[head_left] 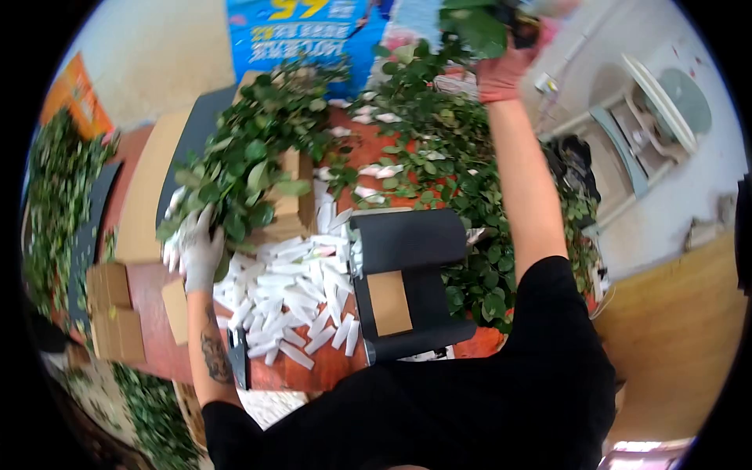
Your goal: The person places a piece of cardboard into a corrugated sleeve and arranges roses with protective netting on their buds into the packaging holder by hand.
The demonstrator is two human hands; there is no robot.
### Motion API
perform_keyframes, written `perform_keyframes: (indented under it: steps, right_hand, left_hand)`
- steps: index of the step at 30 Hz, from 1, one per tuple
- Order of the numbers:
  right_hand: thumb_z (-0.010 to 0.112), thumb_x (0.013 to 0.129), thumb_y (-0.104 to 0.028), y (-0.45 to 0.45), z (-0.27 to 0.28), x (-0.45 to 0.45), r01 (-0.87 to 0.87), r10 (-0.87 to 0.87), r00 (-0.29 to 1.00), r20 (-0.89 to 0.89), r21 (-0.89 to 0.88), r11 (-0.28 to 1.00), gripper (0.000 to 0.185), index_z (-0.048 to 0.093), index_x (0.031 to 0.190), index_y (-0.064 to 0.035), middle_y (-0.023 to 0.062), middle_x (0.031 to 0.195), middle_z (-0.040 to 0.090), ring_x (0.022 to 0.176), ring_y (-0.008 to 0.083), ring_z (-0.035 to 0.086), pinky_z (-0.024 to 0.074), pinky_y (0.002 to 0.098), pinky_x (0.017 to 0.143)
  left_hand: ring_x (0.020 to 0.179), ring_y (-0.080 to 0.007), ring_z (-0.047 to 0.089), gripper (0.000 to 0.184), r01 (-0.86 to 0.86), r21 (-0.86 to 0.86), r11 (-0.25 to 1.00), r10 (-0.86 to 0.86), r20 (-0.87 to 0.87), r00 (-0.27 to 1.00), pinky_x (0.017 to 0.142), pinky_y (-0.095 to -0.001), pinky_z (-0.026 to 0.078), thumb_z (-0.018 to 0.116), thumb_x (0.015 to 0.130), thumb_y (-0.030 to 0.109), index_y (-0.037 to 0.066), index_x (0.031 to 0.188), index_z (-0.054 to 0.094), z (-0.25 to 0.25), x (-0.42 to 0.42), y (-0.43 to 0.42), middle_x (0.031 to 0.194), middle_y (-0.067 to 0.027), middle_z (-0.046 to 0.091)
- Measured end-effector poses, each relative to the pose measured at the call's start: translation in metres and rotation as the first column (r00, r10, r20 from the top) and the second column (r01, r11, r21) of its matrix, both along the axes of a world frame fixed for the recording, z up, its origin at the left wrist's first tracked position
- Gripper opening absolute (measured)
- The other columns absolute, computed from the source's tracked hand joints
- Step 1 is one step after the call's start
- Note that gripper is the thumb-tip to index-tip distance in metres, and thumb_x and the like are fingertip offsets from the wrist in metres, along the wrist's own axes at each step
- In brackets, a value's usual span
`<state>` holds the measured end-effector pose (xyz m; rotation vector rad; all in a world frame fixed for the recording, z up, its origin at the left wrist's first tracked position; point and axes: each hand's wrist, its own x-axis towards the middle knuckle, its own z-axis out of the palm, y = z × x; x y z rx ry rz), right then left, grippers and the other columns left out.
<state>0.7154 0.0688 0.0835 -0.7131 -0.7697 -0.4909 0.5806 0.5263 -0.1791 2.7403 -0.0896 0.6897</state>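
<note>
My left hand (196, 247), in a whitish glove, rests against the leafy stems (251, 164) at the left of the table, its fingers partly spread over the leaves. At the top right my right hand (505, 66), in a pink glove, is raised with its fingers wrapped round a leafy bunch (478, 30). Below and between the arms lie many white strips (290, 294) in a loose pile. Beside them sits a black sheet (411, 239) with a brown cardboard piece (389, 303) on it.
More foliage (486, 188) covers the right of the red table (305, 379). A black tool (238, 359) lies near the front edge. Small cardboard boxes (116, 333) stand at the left. A white high chair (638, 129) stands at the right, and a blue poster (305, 39) hangs behind.
</note>
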Motion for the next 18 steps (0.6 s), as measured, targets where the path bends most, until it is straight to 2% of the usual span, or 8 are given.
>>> perform_keyframes:
  steps: [2,3,5,9,11,15,17,18]
  right_hand:
    - [0.064,0.076,-0.011,0.028,0.009,-0.021,0.525,-0.402,0.82,0.408,-0.252,0.813,0.025,0.056,0.1,-0.0128,0.0075,0.093,0.057,0.082,0.0269,0.058,0.0494,0.0395,0.071]
    - [0.063,0.076,-0.013,0.057,0.017,-0.032,0.877,-0.529,0.396,0.75,-0.138,0.46,0.023,0.057,0.098,-0.0156,0.0067,0.09,0.056,0.079,0.0266,0.057,0.0494,0.0379,0.07]
    - [0.061,0.074,-0.018,0.124,0.023,-0.042,0.926,-0.38,0.062,0.923,0.089,0.366,0.02,0.06,0.094,-0.0213,0.0051,0.083,0.054,0.075,0.0261,0.057,0.0493,0.0348,0.067]
    - [0.058,0.077,-0.027,0.258,0.004,-0.041,0.884,-0.317,-0.089,0.944,0.222,0.411,0.021,0.052,0.095,-0.0348,0.0012,0.089,0.058,0.078,0.0236,0.06,0.0504,0.0351,0.067]
    - [0.058,0.077,-0.027,0.32,-0.027,-0.031,0.834,-0.258,-0.082,0.963,0.208,0.511,0.016,0.052,0.09,-0.0334,0.0006,0.081,0.054,0.07,0.0214,0.055,0.0469,0.0336,0.058]
    - [0.051,0.085,-0.028,0.371,-0.125,-0.044,0.952,0.323,0.305,0.896,-0.277,-0.13,0.018,0.058,0.098,-0.0178,0.0048,0.098,0.06,0.096,0.0267,0.054,0.0439,0.0434,0.081]
    - [0.059,0.077,-0.032,0.342,-0.146,-0.061,0.87,0.285,0.492,0.823,-0.48,-0.115,0.032,0.059,0.104,-0.0139,0.0084,0.11,0.057,0.106,0.0288,0.051,0.041,0.0473,0.088]
    - [0.062,0.074,-0.034,0.327,-0.149,-0.072,0.806,0.284,0.584,0.761,-0.585,-0.091,0.037,0.059,0.105,-0.0133,0.0086,0.112,0.056,0.109,0.0294,0.051,0.0414,0.0479,0.088]
  left_hand:
    - [0.107,-0.0377,0.051,0.049,0.012,-0.01,1.0,-0.012,-0.013,1.0,0.092,-0.0444,0.041,0.06,0.075,0.016,0.008,0.123,0.054,-0.004,0.001,0.001,0.116,-0.0199,0.054]
    - [0.107,-0.0374,0.051,0.049,-0.003,0.012,1.0,0.003,-0.038,0.999,0.093,-0.0447,0.041,0.061,0.075,0.017,0.008,0.123,0.054,-0.008,0.003,0.004,0.118,-0.0197,0.053]
    - [0.109,-0.0371,0.051,0.051,-0.012,0.019,1.0,0.014,-0.11,0.994,0.094,-0.0445,0.041,0.061,0.075,0.016,0.007,0.124,0.053,0.001,0.001,-0.001,0.121,-0.0193,0.053]
    - [0.113,-0.0365,0.048,0.053,0.024,0.062,0.998,-0.017,-0.11,0.994,0.097,-0.0428,0.039,0.062,0.075,0.016,0.006,0.125,0.052,0.007,-0.002,0.0,0.124,-0.0193,0.051]
    - [0.116,-0.0366,0.046,0.053,0.024,0.222,0.975,-0.001,-0.101,0.995,0.099,-0.0417,0.037,0.062,0.075,0.016,0.004,0.125,0.051,0.026,-0.02,-0.014,0.124,-0.0199,0.051]
    - [0.111,-0.0352,0.051,0.049,-0.045,0.29,0.956,0.082,-0.117,0.99,0.096,-0.0421,0.04,0.064,0.075,0.017,0.001,0.119,0.055,0.07,-0.082,-0.048,0.117,-0.0198,0.056]
    - [0.101,-0.0324,0.059,0.042,-0.028,-0.171,0.985,-0.059,-0.484,0.873,0.091,-0.0416,0.044,0.067,0.074,0.016,-0.001,0.111,0.06,0.094,-0.125,-0.065,0.106,-0.0187,0.062]
    - [0.093,-0.03,0.063,0.037,0.09,-0.333,0.939,-0.214,-0.357,0.909,0.085,-0.0402,0.047,0.069,0.072,0.014,-0.002,0.105,0.062,0.073,-0.14,-0.071,0.099,-0.0169,0.065]
